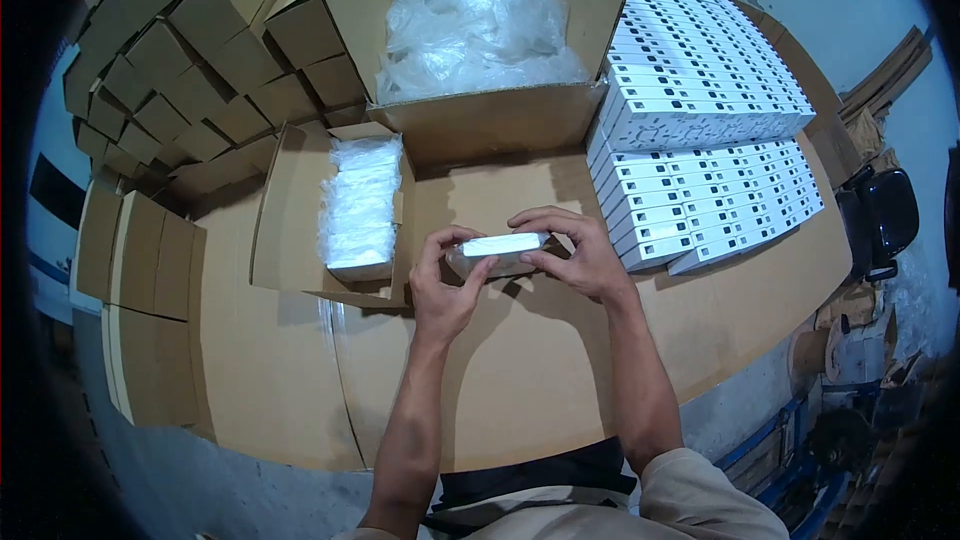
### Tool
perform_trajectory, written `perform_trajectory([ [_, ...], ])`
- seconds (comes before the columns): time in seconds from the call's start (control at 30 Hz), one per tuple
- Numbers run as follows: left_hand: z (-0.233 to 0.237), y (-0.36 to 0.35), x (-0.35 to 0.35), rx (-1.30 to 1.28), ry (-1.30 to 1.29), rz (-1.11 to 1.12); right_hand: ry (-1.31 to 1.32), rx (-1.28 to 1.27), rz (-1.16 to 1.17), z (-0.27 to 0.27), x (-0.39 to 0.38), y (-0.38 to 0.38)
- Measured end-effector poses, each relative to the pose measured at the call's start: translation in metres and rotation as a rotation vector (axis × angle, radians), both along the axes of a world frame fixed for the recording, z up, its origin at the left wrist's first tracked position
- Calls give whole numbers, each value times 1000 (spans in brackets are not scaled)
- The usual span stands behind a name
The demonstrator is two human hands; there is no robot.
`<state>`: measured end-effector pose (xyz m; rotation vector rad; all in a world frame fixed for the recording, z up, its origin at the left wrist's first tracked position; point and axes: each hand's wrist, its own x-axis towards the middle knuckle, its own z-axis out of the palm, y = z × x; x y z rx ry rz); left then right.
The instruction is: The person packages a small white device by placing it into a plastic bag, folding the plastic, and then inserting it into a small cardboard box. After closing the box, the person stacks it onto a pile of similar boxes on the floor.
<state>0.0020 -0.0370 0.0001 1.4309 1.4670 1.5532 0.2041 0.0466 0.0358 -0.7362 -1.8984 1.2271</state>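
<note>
A small white box (497,245), partly in clear plastic wrap, is held up above the cardboard-covered table between both hands. My left hand (445,280) pinches its left end, with thumb in front and fingers behind. At the opposite end my right hand (575,252) grips it the same way. Just left of my hands stands an open cardboard carton (285,215), holding a row of plastic-wrapped white boxes (362,200). Behind my hands, a large open carton (500,120) is filled with clear plastic bags (475,25).
Stacked rows of white boxes (720,115) with small dark marks stand on the right. Folded brown cartons (190,60) are piled at the back left, and more cardboard boxes (150,310) sit at the left table edge. A black chair (885,215) is beyond the right edge.
</note>
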Motion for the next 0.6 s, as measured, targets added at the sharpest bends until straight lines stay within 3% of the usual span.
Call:
perform_trajectory([
  [0.3, -9, 2, -1, -94, -149, -23, -199, 3, -66, 7, 3, -3],
  [0.43, -10, -7, 8, -162, -187, 24, -57, -62, -88, -4, 1, -3],
  [0.5, -5, -16, 13, -134, 29, 101, -1, -12, -116, -8, 0, -2],
  [0.6, -6, -37, 15, -172, 189, 148, 113, -196, -170, -7, 4, -4],
])
